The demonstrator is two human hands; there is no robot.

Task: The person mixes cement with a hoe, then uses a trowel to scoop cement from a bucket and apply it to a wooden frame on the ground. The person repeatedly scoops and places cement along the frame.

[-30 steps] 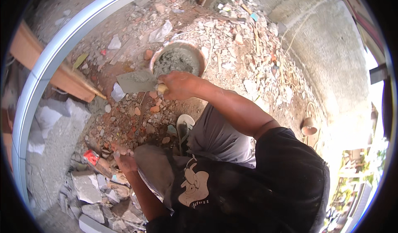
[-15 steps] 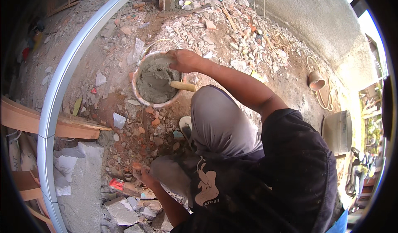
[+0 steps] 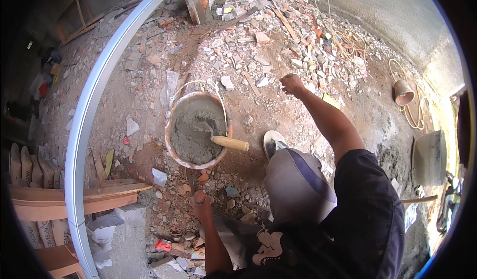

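Note:
A round bucket [image 3: 169,145] of wet grey mortar [image 3: 191,125] stands on the rubble in front of me. Its pale handle [image 3: 224,103] leans over the right side of the rim. A trowel [image 3: 230,143] rests with its blade in the mortar, its wooden grip sticking out to the right. Away from the bucket, my right hand [image 3: 293,84] hovers over the ground with curled fingers and nothing visible in them. My left hand [image 3: 200,204] is closed in a fist just nearer to me than the bucket; what it may hold is hidden.
A bent-looking metal bar [image 3: 89,98] crosses the left side, beside wooden planks [image 3: 82,207] and a concrete block [image 3: 130,237]. Broken rubble [image 3: 308,50] lies beyond. A small pot [image 3: 403,93] and a large grey tub [image 3: 430,158] stand at the right.
My right hand has let go of the bucket rim and moved off to the right. My left hand has come forward toward the bucket. The view and my knees have shifted.

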